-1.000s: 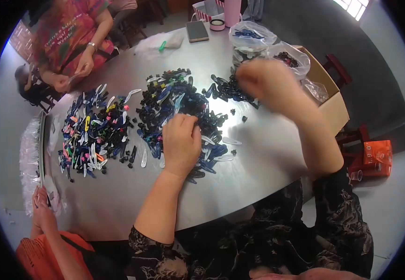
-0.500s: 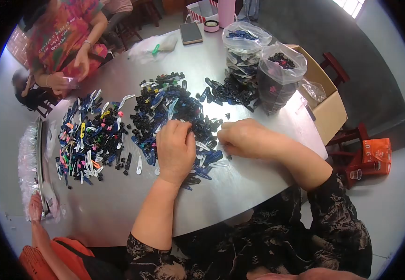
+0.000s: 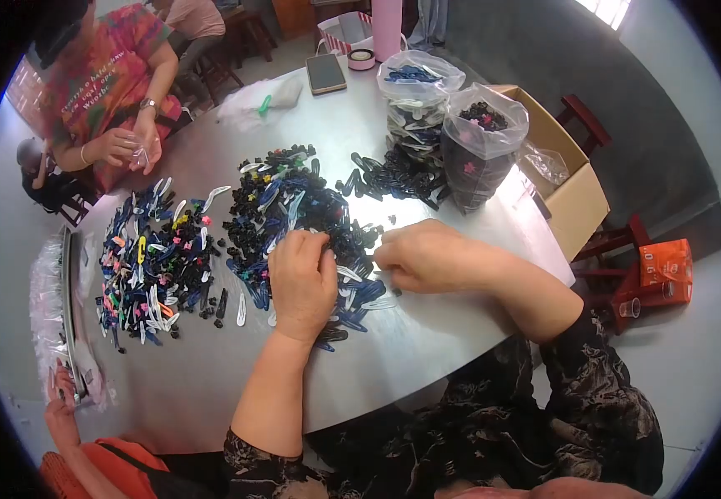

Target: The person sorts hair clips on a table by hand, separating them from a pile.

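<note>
My left hand rests on the front of the middle pile of hair clips, fingers curled; whatever lies under the fingertips is hidden. At the pile's right edge, my right hand is closed with fingertips pointing left, and I cannot make out what it holds. White and blue snap clips lie between and below the hands. Black snap clips form a smaller heap behind my right hand. Another mixed pile of clips spreads to the left.
Clear bags of clips and small black claws stand back right beside a cardboard box. A phone and tape roll lie behind. A co-worker handles clear plastic; another's hand is at left.
My right hand has come down from near the bags to the middle pile's right edge. My left hand stays at the pile. The whole view has shifted slightly.
</note>
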A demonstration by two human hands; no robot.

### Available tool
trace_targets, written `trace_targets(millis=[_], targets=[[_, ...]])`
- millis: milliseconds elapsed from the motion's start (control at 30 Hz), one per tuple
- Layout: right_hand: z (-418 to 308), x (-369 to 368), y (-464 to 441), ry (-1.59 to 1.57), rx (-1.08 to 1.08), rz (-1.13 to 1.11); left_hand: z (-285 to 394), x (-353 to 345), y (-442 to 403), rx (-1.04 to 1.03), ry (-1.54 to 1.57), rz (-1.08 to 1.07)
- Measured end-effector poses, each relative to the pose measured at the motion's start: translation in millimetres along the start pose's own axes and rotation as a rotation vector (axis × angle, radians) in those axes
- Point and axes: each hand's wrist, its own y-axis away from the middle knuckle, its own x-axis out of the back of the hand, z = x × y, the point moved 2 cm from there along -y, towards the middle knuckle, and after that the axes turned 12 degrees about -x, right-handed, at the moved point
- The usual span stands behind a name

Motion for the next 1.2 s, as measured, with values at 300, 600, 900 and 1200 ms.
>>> trace_targets(millis=[300,600,900,1200], targets=[[9.4,57.7,7.5,-0.134,0.071,0.519,-0.9,-0.8,0.7,-0.002,-0.008,-0.002],[47.6,164.5,-36.3,0.456,-0.279,0.981,-2.4,-1.9,2.2,-0.025,-0.012,0.003],[-9.2,34.7,-22.5,-0.123,0.016,0.316,-8.1,-6.1,5.0,-0.033,-0.01,0.037],[-17.2,-29.2,-32.1,-0.033,-0.005,0.13,-10.9,-6.3,5.2,0.006,0.035,0.067]])
